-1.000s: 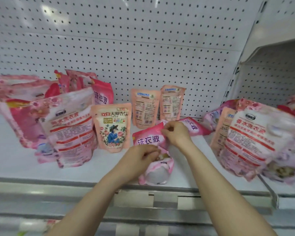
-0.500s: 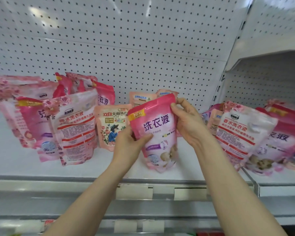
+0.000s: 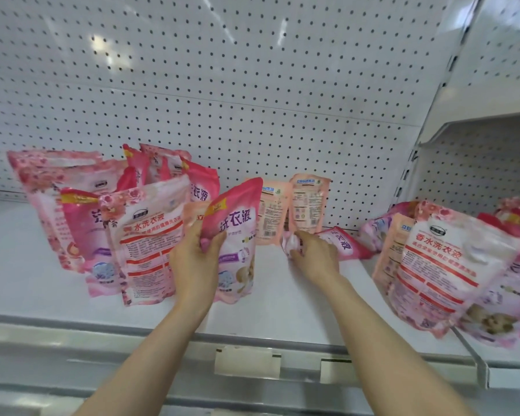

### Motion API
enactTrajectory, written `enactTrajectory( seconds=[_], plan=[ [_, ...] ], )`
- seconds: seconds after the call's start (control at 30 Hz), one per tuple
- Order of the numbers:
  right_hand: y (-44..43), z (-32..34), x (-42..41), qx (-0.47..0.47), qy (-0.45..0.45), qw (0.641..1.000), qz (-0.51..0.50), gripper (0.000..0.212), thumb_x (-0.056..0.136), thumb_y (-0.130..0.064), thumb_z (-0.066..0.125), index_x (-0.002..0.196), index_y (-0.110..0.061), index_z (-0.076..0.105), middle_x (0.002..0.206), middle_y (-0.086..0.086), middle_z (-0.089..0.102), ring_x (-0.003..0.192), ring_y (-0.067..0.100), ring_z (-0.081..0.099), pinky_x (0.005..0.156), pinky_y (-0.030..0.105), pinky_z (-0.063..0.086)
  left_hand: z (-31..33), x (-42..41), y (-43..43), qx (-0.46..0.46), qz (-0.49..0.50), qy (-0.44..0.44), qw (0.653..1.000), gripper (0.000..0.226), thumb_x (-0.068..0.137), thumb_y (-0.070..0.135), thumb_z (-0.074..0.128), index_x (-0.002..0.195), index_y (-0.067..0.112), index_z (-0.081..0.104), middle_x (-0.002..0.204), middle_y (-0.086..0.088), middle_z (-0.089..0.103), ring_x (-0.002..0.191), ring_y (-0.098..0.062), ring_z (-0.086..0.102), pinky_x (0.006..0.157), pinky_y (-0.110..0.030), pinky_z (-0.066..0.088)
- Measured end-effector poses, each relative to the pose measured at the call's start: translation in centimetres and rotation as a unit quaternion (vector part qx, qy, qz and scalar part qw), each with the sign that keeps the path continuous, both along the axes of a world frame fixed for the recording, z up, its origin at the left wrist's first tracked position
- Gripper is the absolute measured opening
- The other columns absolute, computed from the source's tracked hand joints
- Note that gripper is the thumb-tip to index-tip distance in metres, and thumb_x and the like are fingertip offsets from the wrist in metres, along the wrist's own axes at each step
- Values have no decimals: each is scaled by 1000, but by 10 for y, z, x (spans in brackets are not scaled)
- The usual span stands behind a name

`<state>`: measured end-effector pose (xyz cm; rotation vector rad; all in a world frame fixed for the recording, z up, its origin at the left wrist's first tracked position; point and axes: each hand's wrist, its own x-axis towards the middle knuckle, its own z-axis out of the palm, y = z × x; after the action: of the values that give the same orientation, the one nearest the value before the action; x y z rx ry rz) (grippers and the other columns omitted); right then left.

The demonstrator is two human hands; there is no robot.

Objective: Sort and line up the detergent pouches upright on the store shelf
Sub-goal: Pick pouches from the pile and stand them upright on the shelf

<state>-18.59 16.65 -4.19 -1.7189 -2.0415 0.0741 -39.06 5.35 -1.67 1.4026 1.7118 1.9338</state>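
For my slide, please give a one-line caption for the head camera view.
Left hand holds a pink pouch upright on the white shelf while the right hand grasps a fallen pouch.

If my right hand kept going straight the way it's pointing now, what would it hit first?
Your right hand already touches the fallen pink pouch lying flat on the shelf. Pushing on, it would probably meet the peach pouch standing upright against the pegboard; depth is hard to judge.
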Motion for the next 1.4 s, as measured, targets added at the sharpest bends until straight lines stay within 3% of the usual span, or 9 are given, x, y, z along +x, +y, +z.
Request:
enactTrajectory(
  seconds=[0.1, 0.27, 0.47, 0.6, 0.87, 0.97, 1.07, 1.17, 1.4],
  plan=[
    [-10, -2, 5, -12, 36, 999, -8, 29, 88, -19, 51, 115, -21, 61, 105, 11, 71, 98, 36, 63, 72, 34, 41, -2, -2, 0, -2, -29, 19, 999, 17, 88, 24, 68, 104, 25, 63, 81, 6, 67, 70, -7, 63, 58, -30, 52],
    [-66, 9, 25, -61, 71, 993, 66, 32, 80, -13, 57, 108, -26, 67, 108, -6, 73, 101, 17, 64, 84, 27, 48, -14, -3, -7, -13, -88, 54, 995, 25, 86, 24, 69, 108, 29, 57, 91, 11, 67, 78, -2, 64, 64, -26, 56],
    [-96, 24, 35, -102, 238, 965, 44, 23, 91, -34, 56, 92, -19, 74, 91, -4, 75, 88, 12, 70, 82, 33, 53, -24, -6, -15, -33, -122, 78, 989, 48, 85, 25, 71, 129, 26, 51, 115, 8, 67, 102, -14, 65, 82, -39, 58],
    [-53, 13, 41, -88, 74, 987, -110, 45, 96, -41, 51, 132, -14, 53, 122, 10, 64, 112, 30, 60, 88, 36, 47, -22, -9, -14, -42, -121, 92, 987, 47, 86, 27, 69, 128, 30, 49, 113, 9, 66, 100, -15, 66, 79, -41, 59],
    [13, 7, 36, -193, -57, 978, -50, 43, 103, -34, 35, 130, -6, 54, 132, 20, 56, 121, 34, 52, 99, 38, 45, -24, -16, -11, -55, -106, 125, 985, 47, 85, 27, 71, 127, 23, 50, 107, 10, 65, 94, -14, 65, 71, -31, 57],
    [15, 13, 39, -172, -22, 983, -62, 38, 97, -39, 52, 96, -5, 69, 95, 15, 69, 95, 31, 64, 72, 30, 48, -27, -20, -14, -62, -109, 123, 984, 49, 82, 29, 74, 125, 29, 50, 108, 12, 67, 94, -10, 66, 72, -32, 57],
    [-1, 30, 42, -121, 68, 989, -56, 31, 91, -28, 64, 66, -10, 66, 59, 1, 56, 66, 20, 54, 51, 25, 33, -31, -23, -18, -65, -124, 119, 983, 48, 82, 19, 75, 119, 37, 50, 110, 15, 66, 99, -4, 65, 78, -30, 58],
    [-26, 60, 36, -24, 155, 987, -21, 19, 91, -23, 65, 83, -7, 73, 73, 4, 64, 67, 19, 54, 59, 29, 37, -31, -24, -21, -60, -126, 114, 984, 51, 83, 13, 73, 117, 42, 48, 107, 18, 64, 94, 6, 62, 75, -17, 53],
    [-31, 124, -2, 186, 126, 971, 84, 12, 86, -25, 71, 90, -15, 73, 89, -1, 56, 92, 19, 46, 75, 29, 29, -28, -15, -20, -48, -93, 108, 989, 51, 82, 17, 74, 123, 36, 50, 109, 18, 64, 96, -4, 65, 78, -32, 58]
  ],
)
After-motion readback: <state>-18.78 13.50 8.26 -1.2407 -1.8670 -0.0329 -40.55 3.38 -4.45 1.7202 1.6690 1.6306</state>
